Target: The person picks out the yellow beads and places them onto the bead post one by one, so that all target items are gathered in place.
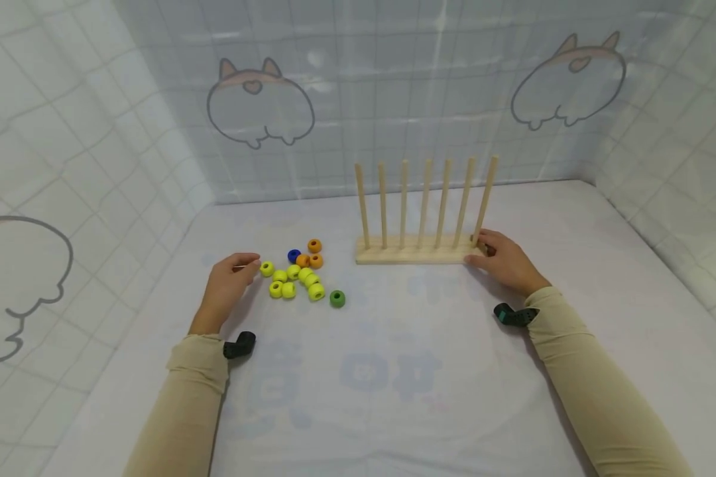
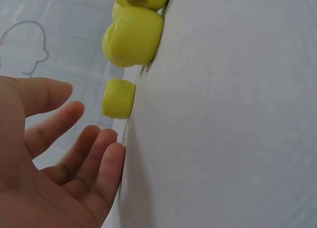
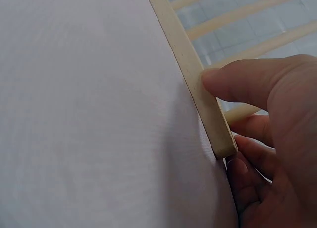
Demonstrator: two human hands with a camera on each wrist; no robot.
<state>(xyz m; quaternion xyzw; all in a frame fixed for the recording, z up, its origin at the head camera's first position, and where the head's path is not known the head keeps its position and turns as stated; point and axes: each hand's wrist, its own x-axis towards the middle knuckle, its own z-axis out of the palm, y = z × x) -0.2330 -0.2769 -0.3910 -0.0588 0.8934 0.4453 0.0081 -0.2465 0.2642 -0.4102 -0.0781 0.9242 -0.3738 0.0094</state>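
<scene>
My right hand (image 1: 509, 264) grips the right end of a wooden peg rack (image 1: 394, 255), thumb on the base's front edge and fingers behind it. In the right wrist view the thumb (image 3: 237, 82) presses the base (image 3: 190, 72) near its end. Several upright pegs stand along the rack. My left hand (image 1: 227, 286) rests at the left of a bead group, its fingertips close to a yellow bead (image 1: 266, 269). In the left wrist view that bead (image 2: 119, 99) lies just beyond the loosely bent fingers (image 2: 106, 171), with a gap between and nothing held.
More yellow beads (image 1: 289, 290) lie clustered between the hands. Orange beads (image 1: 314, 246) and a blue bead (image 1: 294, 256) sit behind them; a green bead (image 1: 337, 299) lies to their right. A tiled-pattern sheet (image 1: 346, 106) rises behind the white table cover (image 1: 441, 318).
</scene>
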